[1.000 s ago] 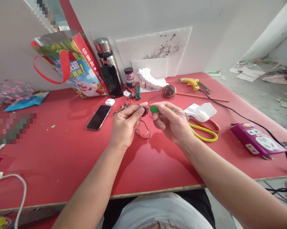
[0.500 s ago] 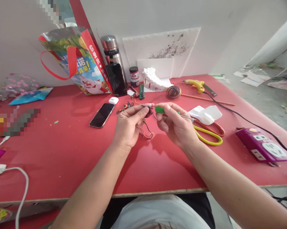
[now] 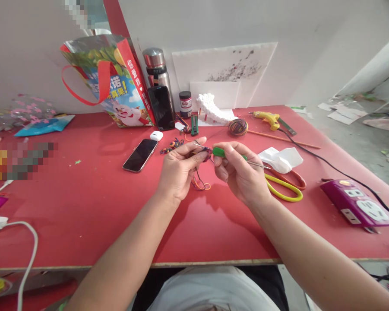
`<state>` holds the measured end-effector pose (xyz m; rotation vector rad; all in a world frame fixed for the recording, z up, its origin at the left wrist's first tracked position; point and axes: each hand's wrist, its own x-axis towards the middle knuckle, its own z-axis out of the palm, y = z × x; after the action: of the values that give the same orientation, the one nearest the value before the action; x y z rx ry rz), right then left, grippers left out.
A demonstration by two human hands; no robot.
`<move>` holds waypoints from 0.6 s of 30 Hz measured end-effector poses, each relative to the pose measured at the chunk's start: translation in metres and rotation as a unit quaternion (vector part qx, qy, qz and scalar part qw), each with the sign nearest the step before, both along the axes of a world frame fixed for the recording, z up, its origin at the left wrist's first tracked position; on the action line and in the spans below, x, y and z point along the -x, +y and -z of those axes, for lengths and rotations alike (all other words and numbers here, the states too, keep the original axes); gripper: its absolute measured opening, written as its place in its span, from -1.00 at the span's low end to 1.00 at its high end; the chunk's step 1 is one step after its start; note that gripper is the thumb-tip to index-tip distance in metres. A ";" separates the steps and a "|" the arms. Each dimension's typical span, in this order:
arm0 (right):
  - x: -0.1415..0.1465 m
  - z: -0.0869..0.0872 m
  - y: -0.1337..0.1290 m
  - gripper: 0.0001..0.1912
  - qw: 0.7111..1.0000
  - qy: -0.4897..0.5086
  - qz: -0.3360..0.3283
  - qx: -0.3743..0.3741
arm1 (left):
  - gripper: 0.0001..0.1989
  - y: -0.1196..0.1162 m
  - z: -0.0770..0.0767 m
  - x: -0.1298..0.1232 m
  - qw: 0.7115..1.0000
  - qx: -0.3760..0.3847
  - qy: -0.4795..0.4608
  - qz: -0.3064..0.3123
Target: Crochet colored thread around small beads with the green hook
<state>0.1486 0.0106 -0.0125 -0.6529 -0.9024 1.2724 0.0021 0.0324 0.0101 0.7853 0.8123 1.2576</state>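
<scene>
On the red bench (image 3: 84, 229), a phone (image 3: 140, 155) lies flat at left. Next, the left hand (image 3: 181, 168), its grip pinched narrow, holds a small piece of dark multicoloured yarn work (image 3: 207, 154), raised above the bench. Just beside it, the right hand (image 3: 242, 166) has its grip closed around a green-handled tool (image 3: 219, 151). Farther right lie yellow-and-red-handled scissors (image 3: 288, 197), then a purple socket box (image 3: 336, 194).

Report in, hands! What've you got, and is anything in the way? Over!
Left hand pinching dark yarn piece. Right hand gripping green-handled tool. Loose yarn strands below, apparently not blocking.
</scene>
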 end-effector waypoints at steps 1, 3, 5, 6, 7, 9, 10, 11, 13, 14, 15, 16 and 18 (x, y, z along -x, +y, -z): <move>0.000 0.000 0.000 -0.71 1.000 -0.002 0.007 -0.003 | -0.77 -0.001 0.000 -0.001 1.000 -0.003 0.001 -0.007; 0.001 0.002 0.001 -0.70 1.000 -0.005 0.017 -0.003 | -0.78 -0.002 0.000 -0.003 1.000 -0.008 -0.004 -0.020; 0.001 0.002 0.002 -0.69 1.000 0.001 0.017 0.004 | -0.77 -0.003 0.000 -0.005 1.000 -0.010 -0.012 -0.026; 0.001 0.003 0.002 -0.69 1.000 0.007 0.015 0.008 | -0.78 -0.003 0.000 -0.005 0.999 -0.011 -0.014 -0.026; 0.002 0.003 0.003 -0.69 1.000 0.013 0.013 0.012 | -0.79 -0.004 0.000 -0.005 1.000 -0.011 -0.014 -0.025; 0.001 0.002 0.003 -0.69 1.000 0.021 0.010 0.017 | -0.80 -0.004 0.001 -0.004 1.000 -0.014 -0.006 -0.022; 0.001 0.002 0.003 -0.69 1.000 0.021 0.009 0.018 | -0.82 -0.004 0.001 -0.004 1.000 -0.018 -0.002 -0.021; 0.001 0.002 0.003 -0.69 1.000 0.016 0.006 0.016 | -0.83 -0.004 0.001 -0.003 1.000 -0.022 0.002 -0.020; -0.001 0.002 0.002 -0.68 1.000 -0.008 -0.006 0.005 | -0.80 -0.004 0.001 -0.001 0.999 -0.030 0.002 -0.021; -0.002 0.002 0.001 -0.68 1.000 -0.022 -0.013 -0.004 | -0.78 -0.003 0.001 0.000 0.999 -0.033 -0.001 -0.022; -0.002 0.002 0.001 -0.67 0.999 -0.037 -0.020 -0.014 | -0.75 -0.003 0.000 0.000 0.999 -0.034 -0.005 -0.022; -0.003 0.003 0.000 -0.67 0.998 -0.050 -0.024 -0.024 | -0.73 -0.003 0.000 0.000 0.999 -0.036 -0.009 -0.022; -0.004 0.003 -0.002 -0.68 0.997 -0.066 -0.022 -0.042 | -0.73 -0.003 -0.001 0.000 0.999 -0.039 -0.011 -0.020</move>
<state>0.1526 0.0090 -0.0150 -0.6586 -1.0782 1.2333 0.0025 0.0289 0.0106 0.8199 0.7694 1.3374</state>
